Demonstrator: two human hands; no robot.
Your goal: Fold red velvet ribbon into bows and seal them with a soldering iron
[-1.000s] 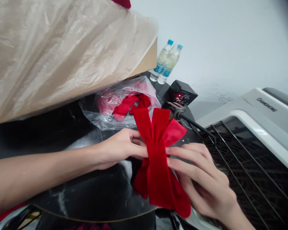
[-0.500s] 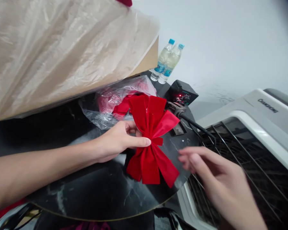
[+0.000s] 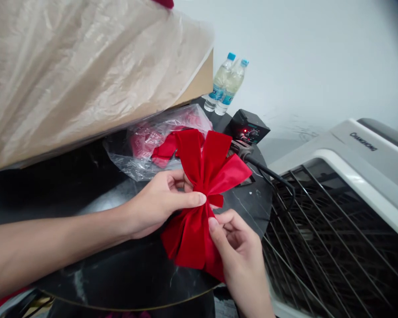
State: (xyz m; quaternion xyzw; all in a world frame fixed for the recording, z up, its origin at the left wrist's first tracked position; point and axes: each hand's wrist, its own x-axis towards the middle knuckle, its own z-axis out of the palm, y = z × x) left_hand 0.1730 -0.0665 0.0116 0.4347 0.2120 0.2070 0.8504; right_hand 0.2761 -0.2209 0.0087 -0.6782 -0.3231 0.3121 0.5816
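Bow [image 3: 202,194], red, centre of view, L hand [image 3: 162,201] pinching its middle, R hand [image 3: 240,251] pinching lower loop at approx. 5 o'clock, fingertips partly hidden, plastic bag [image 3: 135,165] at 11 o'clock.

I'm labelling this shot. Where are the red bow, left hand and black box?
Red bow [image 3: 203,183], head view: its gathered middle.
Left hand [image 3: 163,201], head view: the thumb's base.
Black box [image 3: 250,127], head view: its front, near the red light.
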